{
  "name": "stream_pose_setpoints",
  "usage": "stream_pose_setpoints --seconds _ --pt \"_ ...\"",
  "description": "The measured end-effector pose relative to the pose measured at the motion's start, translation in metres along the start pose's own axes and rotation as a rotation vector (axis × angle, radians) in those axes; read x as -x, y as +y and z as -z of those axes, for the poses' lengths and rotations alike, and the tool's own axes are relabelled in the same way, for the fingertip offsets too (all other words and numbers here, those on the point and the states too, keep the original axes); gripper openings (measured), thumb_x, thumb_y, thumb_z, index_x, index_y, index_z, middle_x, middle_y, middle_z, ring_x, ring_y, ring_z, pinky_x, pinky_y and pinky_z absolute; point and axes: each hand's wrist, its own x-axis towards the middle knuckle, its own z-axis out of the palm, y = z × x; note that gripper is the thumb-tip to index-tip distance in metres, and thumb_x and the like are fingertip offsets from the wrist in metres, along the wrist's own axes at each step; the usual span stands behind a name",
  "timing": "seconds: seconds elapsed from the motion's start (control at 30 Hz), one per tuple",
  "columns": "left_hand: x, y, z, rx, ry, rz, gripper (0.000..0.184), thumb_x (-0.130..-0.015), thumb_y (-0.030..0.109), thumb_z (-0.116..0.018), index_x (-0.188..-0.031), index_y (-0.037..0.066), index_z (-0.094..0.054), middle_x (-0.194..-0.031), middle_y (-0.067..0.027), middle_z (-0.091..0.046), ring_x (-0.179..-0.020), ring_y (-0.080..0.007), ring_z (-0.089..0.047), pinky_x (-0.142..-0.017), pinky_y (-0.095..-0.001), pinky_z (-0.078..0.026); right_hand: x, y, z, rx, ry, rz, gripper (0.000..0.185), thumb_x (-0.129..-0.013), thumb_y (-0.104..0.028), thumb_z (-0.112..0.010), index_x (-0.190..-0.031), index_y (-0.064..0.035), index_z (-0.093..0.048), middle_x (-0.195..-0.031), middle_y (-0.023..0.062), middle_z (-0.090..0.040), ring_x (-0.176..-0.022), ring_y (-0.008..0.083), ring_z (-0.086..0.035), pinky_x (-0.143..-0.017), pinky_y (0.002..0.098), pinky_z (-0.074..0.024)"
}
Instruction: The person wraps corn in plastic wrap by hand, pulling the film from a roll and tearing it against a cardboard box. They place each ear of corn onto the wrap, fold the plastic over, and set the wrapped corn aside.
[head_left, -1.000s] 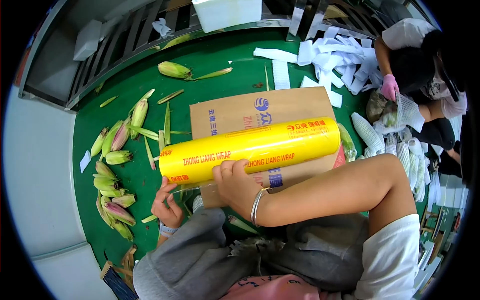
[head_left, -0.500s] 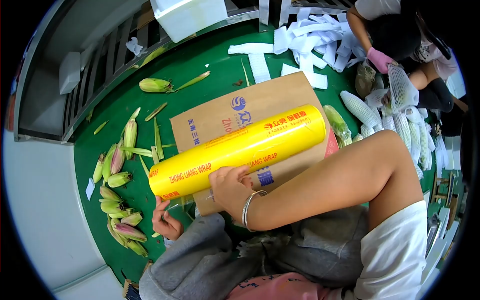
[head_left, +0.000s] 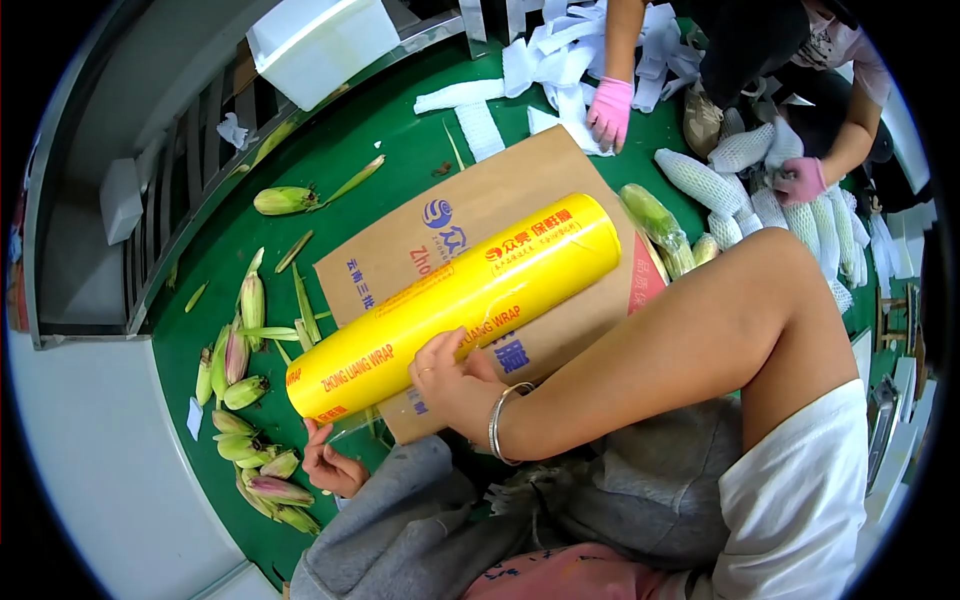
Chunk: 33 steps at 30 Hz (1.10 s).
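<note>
A yellow roll of wrap (head_left: 455, 305) with red print lies slantwise on a flattened brown cardboard box (head_left: 390, 240). My right hand (head_left: 450, 385) is at the roll's near side, fingers curled and pressed together at its surface; what they pinch is too small to tell. At the roll's lower left end is my left hand (head_left: 333, 465), its fingertips closed on the edge of clear film (head_left: 355, 425). That film stretches along the roll's near edge toward my right hand.
Husked-leaf corn ears (head_left: 265, 490) lie on the green floor at left. A wrapped ear (head_left: 655, 225) is right of the box. White foam strips (head_left: 565, 60) and net-sleeved ears (head_left: 700, 185) lie beyond, near a co-worker's pink-gloved hands (head_left: 612, 112). A white foam box (head_left: 322, 45) stands at top.
The view has turned, so the roll and cardboard appear more tilted and farther left. My hands keep much the same hold. The co-worker's gloved hands have moved apart, one now over the foam strips.
</note>
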Motion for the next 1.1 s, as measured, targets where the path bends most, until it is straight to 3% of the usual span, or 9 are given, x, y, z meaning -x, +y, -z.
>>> stream_pose_setpoints --seconds 0.13,0.2,0.3,0.4,0.6,0.8,0.93,1.0,1.1 --pt "0.001 -0.003 -0.001 0.032 0.023 0.0 0.016 -0.095 0.012 -0.039 -0.093 -0.004 -0.04 -0.087 -0.0208 -0.06 -0.101 -0.0409 -0.057 -0.096 -0.0507 -0.04 0.001 -0.009 -0.01 0.068 0.013 0.013 0.011 -0.067 0.004 -0.059 -0.075 -0.003 -0.063 -0.058 0.014 -0.049 -0.059 0.0281 -0.056 -0.062 0.0487 -0.0544" --pt "0.002 -0.003 -0.002 0.036 0.026 0.008 0.016 -0.095 0.012 -0.039 -0.093 -0.004 -0.04 -0.088 -0.0209 -0.06 -0.102 -0.0406 -0.056 -0.097 -0.0505 -0.039 -0.002 -0.02 -0.016 -0.353 0.034 -0.243 0.011 -0.069 0.006 -0.058 -0.075 -0.0016 -0.063 -0.059 0.0125 -0.05 -0.06 0.0271 -0.056 -0.054 0.047 -0.0546" --pt "0.003 -0.005 -0.002 0.048 0.03 0.013 0.015 -0.095 0.011 -0.038 -0.093 -0.004 -0.039 -0.089 -0.0209 -0.06 -0.105 -0.0402 -0.055 -0.098 -0.0502 -0.038 0.004 -0.016 -0.012 -0.479 0.075 -0.34 0.008 -0.069 0.007 -0.059 -0.071 0.0007 -0.063 -0.059 0.0118 -0.052 -0.062 0.0263 -0.057 -0.051 0.0446 -0.0546" --pt "0.002 -0.003 -0.002 0.064 0.028 0.004 0.014 -0.095 0.011 -0.038 -0.093 -0.004 -0.039 -0.089 -0.0206 -0.06 -0.105 -0.0394 -0.055 -0.099 -0.0503 -0.037 0.006 -0.006 -0.004 -0.192 -0.186 -0.18 0.005 -0.069 0.002 -0.062 -0.074 0.0004 -0.063 -0.063 0.013 -0.056 -0.062 0.026 -0.058 -0.051 0.0449 -0.0546" --pt "0.001 -0.001 -0.003 0.045 0.014 0.007 0.013 -0.096 0.01 -0.036 -0.093 -0.003 -0.039 -0.088 -0.0198 -0.059 -0.101 -0.0368 -0.057 -0.1 -0.0514 -0.036 0.024 0.015 -0.005 -0.004 -0.247 0.193 0.01 -0.067 0.0 -0.067 -0.076 -0.0015 -0.063 -0.071 0.0127 -0.061 -0.068 0.027 -0.061 -0.061 0.0449 -0.0553" --pt "0.003 -0.001 -0.003 0.036 0.022 0.016 0.013 -0.096 0.011 -0.037 -0.094 -0.002 -0.038 -0.088 -0.0195 -0.059 -0.095 -0.0331 -0.058 -0.101 -0.0527 -0.035 0.029 0.003 -0.022 0.026 -0.364 -0.149 0.01 -0.065 0.001 -0.066 -0.072 -0.0016 -0.06 -0.065 0.0092 -0.054 -0.075 0.0277 -0.061 -0.074 0.0471 -0.0521" --pt "0.003 0.0 -0.002 0.023 0.015 0.024 0.014 -0.096 0.012 -0.037 -0.093 -0.002 -0.038 -0.089 -0.0192 -0.059 -0.106 -0.038 -0.055 -0.101 -0.0502 -0.035 0.038 0.019 -0.017 -0.015 -0.393 -0.183 0.01 -0.066 0.001 -0.067 -0.073 -0.0017 -0.061 -0.069 0.0096 -0.055 -0.076 0.0286 -0.061 -0.073 0.0467 -0.0523" --pt "0.004 0.002 -0.004 0.027 0.029 0.051 0.015 -0.096 0.012 -0.037 -0.093 -0.002 -0.038 -0.09 -0.019 -0.059 -0.109 -0.0395 -0.052 -0.101 -0.0492 -0.035 0.045 0.027 -0.019 0.147 -0.35 0.024 0.013 -0.066 0.0 -0.068 -0.077 -0.002 -0.061 -0.071 0.0097 -0.055 -0.074 0.0276 -0.06 -0.069 0.0453 -0.0524" --pt "0.004 0.006 -0.005 0.021 0.043 0.088 0.015 -0.096 0.013 -0.037 -0.093 -0.002 -0.039 -0.092 -0.0188 -0.059 -0.111 -0.041 -0.05 -0.102 -0.0478 -0.035 0.056 0.034 -0.027 0.018 -0.266 -0.003 0.008 -0.068 -0.001 -0.067 -0.074 -0.0005 -0.062 -0.071 0.0127 -0.059 -0.073 0.0275 -0.062 -0.064 0.043 -0.0538"
